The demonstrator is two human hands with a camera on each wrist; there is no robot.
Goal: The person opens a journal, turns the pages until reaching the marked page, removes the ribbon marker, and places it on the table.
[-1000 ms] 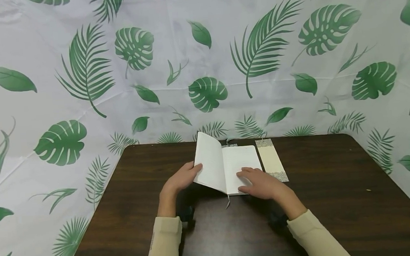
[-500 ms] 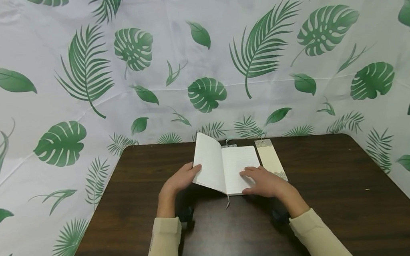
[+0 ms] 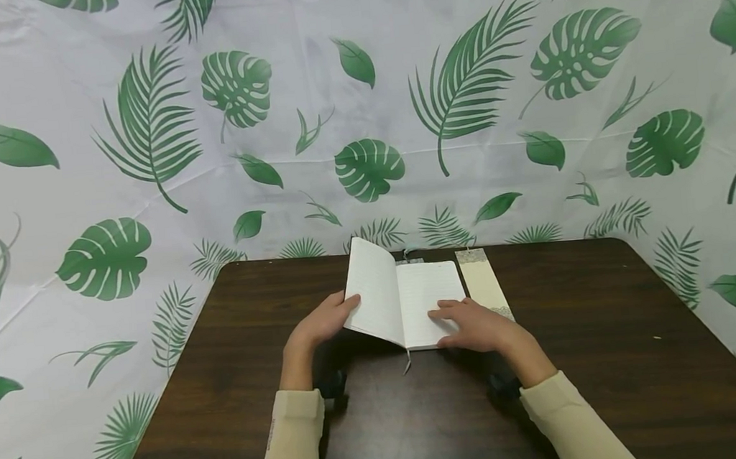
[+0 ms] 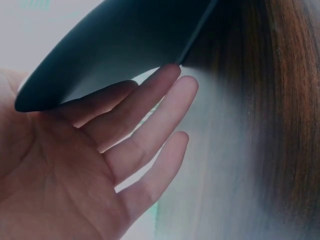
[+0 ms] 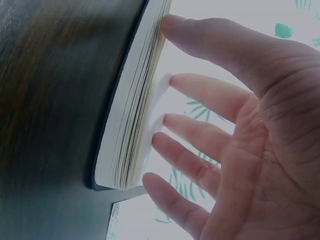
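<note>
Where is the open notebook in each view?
Head: the notebook is just below centre, left hand at its left edge, right hand over its right side.
Left wrist: its dark cover, upper left.
Right wrist: its page edges, left of centre.
Shared landmark: the dark wooden table: lower half in head, right side in left wrist, left side in right wrist.

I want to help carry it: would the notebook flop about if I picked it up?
The notebook would probably flop a bit: its raised left side curves in the left hand. Its thick stack of pages may make it feel fairly heavy. It likely won't roll, because its right half lies flat.
</note>
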